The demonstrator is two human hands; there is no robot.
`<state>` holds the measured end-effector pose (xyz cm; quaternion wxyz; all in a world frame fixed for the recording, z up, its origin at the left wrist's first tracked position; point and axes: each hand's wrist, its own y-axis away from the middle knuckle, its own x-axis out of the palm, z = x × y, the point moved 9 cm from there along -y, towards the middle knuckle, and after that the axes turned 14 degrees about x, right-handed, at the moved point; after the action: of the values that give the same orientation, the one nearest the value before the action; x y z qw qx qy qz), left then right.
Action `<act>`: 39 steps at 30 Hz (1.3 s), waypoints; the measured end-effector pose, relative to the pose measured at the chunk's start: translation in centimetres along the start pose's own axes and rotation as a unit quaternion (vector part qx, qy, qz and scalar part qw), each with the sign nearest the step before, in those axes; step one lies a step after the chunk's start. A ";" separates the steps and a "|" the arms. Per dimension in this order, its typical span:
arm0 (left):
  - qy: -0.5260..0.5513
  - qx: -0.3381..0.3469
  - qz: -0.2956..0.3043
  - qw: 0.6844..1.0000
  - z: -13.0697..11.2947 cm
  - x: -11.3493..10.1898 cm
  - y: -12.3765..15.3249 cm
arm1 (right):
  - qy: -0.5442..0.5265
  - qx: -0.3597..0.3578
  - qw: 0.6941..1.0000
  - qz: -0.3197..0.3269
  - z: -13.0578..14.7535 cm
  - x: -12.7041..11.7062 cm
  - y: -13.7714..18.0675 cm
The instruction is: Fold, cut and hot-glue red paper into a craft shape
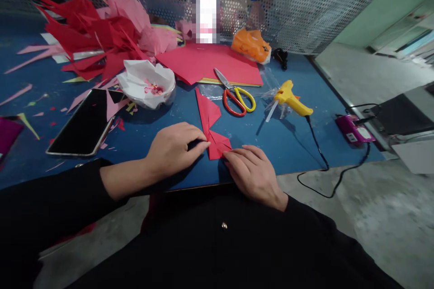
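A piece of folded red paper [219, 142] lies on the blue table near its front edge, with creased flaps and a long narrow strip pointing away from me. My left hand [176, 146] pinches the paper's left edge between thumb and forefinger. At the lower right corner, my right hand [252, 169] holds the paper with its thumb and fingertips; its other fingers are bent over close together. Just beyond the paper are scissors [233, 95] with one red and one yellow handle, blades pointing away to the left.
Red paper sheets [210, 61] lie behind the scissors. A yellow glue gun [291, 99] is at right, its cord running to a purple power strip [354, 128]. At left are a paper-lined bowl [147, 83], a phone [86, 124] and piled paper scraps [98, 31]. A perforated panel stands behind.
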<state>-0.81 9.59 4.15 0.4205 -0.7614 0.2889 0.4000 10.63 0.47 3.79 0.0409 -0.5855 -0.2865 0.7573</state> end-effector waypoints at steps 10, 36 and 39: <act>0.205 -0.116 0.018 0.972 1.5 1.1 0.5 | -0.007 0.068 0.997 -0.026 -0.1 0.9 -3.0; 0.265 -0.148 -0.327 0.895 5.3 -5.5 1.4 | -0.051 -0.014 0.987 0.151 -4.9 5.5 -15.5; 0.282 -0.140 -0.369 0.874 6.5 -5.9 1.7 | -0.083 -0.020 0.985 0.151 -5.3 6.1 -15.8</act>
<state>-7.56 15.09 6.37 0.3269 -0.9442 0.0338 0.0201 9.25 18.09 5.33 -0.1091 -0.5576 -0.2124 0.7950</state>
